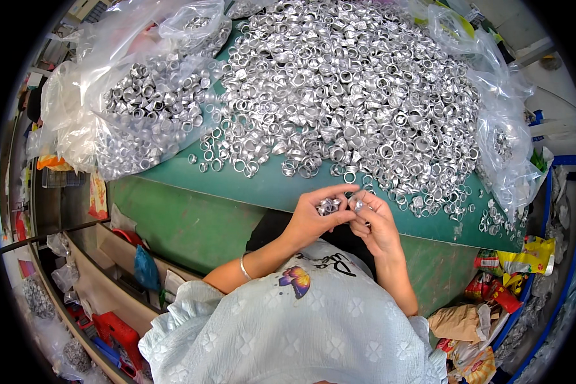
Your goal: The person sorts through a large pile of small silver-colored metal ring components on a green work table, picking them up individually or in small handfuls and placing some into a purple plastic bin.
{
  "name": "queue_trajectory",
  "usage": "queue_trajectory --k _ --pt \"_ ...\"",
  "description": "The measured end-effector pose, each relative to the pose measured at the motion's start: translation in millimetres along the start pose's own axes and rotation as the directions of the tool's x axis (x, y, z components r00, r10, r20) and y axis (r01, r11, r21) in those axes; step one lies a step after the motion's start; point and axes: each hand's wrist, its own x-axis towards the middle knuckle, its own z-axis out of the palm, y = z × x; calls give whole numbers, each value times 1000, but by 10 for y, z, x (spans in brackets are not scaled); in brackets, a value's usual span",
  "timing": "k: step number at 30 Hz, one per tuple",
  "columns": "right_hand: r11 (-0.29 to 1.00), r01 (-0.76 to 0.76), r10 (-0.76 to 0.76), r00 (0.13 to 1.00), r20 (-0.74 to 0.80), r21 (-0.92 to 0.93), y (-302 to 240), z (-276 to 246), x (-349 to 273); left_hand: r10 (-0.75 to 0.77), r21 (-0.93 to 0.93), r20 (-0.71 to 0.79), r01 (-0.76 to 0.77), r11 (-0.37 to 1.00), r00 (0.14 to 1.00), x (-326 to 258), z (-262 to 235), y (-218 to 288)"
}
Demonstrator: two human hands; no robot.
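Observation:
A large heap of silver metal rings (pixel 339 83) covers most of the green tabletop (pixel 185 171). At the table's near edge my two hands meet in front of my body. My left hand (pixel 317 214) is curled round a small cluster of silver rings (pixel 328 206), its thumb and forefinger reaching toward the other hand. Close beside it, my right hand (pixel 376 221) pinches a single silver ring (pixel 358 205) between thumb and fingers. Its lower fingers are bent inward, and what lies in that palm is partly hidden.
A clear plastic bag (pixel 77 121) of rings lies at the table's left, another clear bag (pixel 502 128) at its right. Blue-edged shelving (pixel 547 256) with coloured packets (pixel 525 256) stands right. An open drawer unit (pixel 102 275) and a red plastic object (pixel 118 339) are at lower left.

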Motion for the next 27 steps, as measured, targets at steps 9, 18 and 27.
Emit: queue_trajectory --k 9,18,27 --pt "699 293 -418 908 -40 -652 -22 -92 92 55 149 -29 -50 987 998 -38 -54 -45" --pt "-341 110 -736 587 338 -934 -47 40 518 110 131 -61 -101 986 992 -52 -70 -43" --pt "667 403 -641 740 -206 -626 13 -180 381 -5 55 -62 9 998 998 -61 -63 16"
